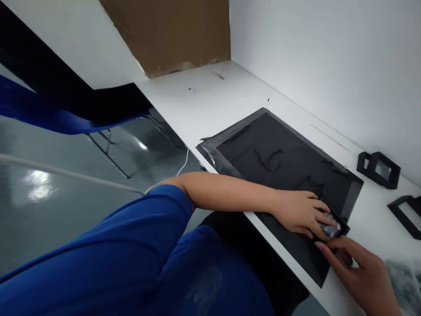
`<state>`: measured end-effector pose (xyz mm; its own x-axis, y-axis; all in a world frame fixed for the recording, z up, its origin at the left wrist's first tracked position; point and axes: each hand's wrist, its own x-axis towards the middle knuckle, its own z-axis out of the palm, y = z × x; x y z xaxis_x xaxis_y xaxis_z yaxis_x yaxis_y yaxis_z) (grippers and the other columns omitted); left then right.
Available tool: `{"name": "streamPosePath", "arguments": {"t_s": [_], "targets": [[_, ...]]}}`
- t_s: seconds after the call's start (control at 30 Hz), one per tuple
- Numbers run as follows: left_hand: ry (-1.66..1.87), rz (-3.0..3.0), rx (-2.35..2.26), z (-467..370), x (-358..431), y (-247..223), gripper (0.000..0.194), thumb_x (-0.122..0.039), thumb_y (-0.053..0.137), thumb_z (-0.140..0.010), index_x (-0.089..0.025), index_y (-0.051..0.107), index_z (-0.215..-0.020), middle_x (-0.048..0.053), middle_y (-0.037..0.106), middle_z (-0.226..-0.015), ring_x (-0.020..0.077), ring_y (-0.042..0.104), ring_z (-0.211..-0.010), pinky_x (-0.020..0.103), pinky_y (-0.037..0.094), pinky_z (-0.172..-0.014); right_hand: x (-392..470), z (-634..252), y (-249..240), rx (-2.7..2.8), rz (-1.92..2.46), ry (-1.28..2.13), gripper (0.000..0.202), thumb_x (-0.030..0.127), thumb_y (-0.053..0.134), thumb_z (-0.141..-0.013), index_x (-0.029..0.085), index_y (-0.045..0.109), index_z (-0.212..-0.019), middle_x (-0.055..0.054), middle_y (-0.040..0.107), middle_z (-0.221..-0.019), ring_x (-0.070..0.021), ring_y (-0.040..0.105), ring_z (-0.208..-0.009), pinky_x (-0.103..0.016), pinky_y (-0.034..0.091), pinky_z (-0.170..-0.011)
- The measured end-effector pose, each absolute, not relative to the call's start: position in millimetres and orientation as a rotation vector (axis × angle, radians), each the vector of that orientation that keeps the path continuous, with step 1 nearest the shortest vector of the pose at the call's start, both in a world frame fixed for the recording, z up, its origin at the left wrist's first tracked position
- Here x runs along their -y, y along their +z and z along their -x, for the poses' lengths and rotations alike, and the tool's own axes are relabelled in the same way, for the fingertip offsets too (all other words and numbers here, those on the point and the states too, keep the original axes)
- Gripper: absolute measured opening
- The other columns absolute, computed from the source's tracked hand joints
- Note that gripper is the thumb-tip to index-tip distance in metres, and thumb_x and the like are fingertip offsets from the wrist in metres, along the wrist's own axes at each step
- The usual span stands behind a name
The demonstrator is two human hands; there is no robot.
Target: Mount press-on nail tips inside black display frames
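A small black box (344,228) with shiny, clear contents (333,230) rests on the right end of a black sheet (283,162) taped to the white table. My left hand (301,213) reaches across the sheet, its fingers spread over the box and touching the contents. At the near edge of the box is my right hand (358,267), with thumb and index finger brought together there. Whatever lies between those fingertips is too small to make out.
Two black frame-like pieces, one (378,169) by the wall and another (408,215) nearer, lie on the white table (204,96) at the right. Clear plastic (403,281) shows at lower right. A blue chair (66,120) is at left, and a white cable hangs by the table edge.
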<state>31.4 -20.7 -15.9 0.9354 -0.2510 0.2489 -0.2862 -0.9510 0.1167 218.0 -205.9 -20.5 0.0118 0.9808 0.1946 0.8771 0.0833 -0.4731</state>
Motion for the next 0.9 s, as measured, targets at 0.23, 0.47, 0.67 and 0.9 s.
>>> {"name": "streamPosePath", "arguments": {"t_s": [0.23, 0.47, 0.67, 0.9], "targets": [[0.421, -2.902, 0.342, -37.0, 19.8, -14.1, 0.035, -0.034, 0.042, -0.102, -0.025, 0.066, -0.125, 0.000, 0.063, -0.142, 0.0178, 0.054, -0.137, 0.035, 0.052, -0.091, 206.0, -229.6, -24.5, 1.498, 1.701, 0.288, 0.019, 0.038, 0.076, -0.083, 0.020, 0.069, -0.080, -0.001, 0.064, -0.074, -0.0143, 0.057, -0.067, -0.026, 0.045, -0.060], [0.640, -2.802, 0.217, -34.6, 4.1, -2.6, 0.043, -0.042, 0.036, -0.105, -0.016, 0.063, -0.126, 0.006, 0.063, -0.142, 0.0117, 0.059, -0.130, 0.024, 0.048, -0.103, 198.6, -227.7, -18.3, 1.213, 1.548, 0.167, 0.024, 0.043, 0.056, -0.093, 0.020, 0.062, -0.101, 0.005, 0.046, -0.060, -0.0140, 0.046, -0.054, -0.031, 0.040, -0.057], [0.821, -2.769, -0.285, 3.1, -42.2, 25.5, 0.038, -0.043, 0.042, -0.104, -0.020, 0.059, -0.129, 0.004, 0.062, -0.142, 0.0098, 0.058, -0.130, 0.019, 0.045, -0.110, 197.3, -234.1, -26.8, 1.304, 1.764, 0.198, 0.036, 0.052, 0.066, -0.087, 0.018, 0.069, -0.100, 0.002, 0.054, -0.064, -0.0121, 0.049, -0.057, -0.026, 0.040, -0.055], [0.934, -2.500, -1.467, 112.6, -151.5, 37.5, 0.040, -0.039, 0.057, -0.098, -0.016, 0.056, -0.131, 0.011, 0.060, -0.133, 0.0238, 0.060, -0.121, 0.049, 0.052, -0.106, 195.4, -244.7, -36.1, 1.444, 1.992, 0.121, 0.046, 0.064, 0.067, -0.083, 0.019, 0.072, -0.094, 0.000, 0.062, -0.068, -0.0124, 0.057, -0.058, -0.022, 0.046, -0.055]]}}
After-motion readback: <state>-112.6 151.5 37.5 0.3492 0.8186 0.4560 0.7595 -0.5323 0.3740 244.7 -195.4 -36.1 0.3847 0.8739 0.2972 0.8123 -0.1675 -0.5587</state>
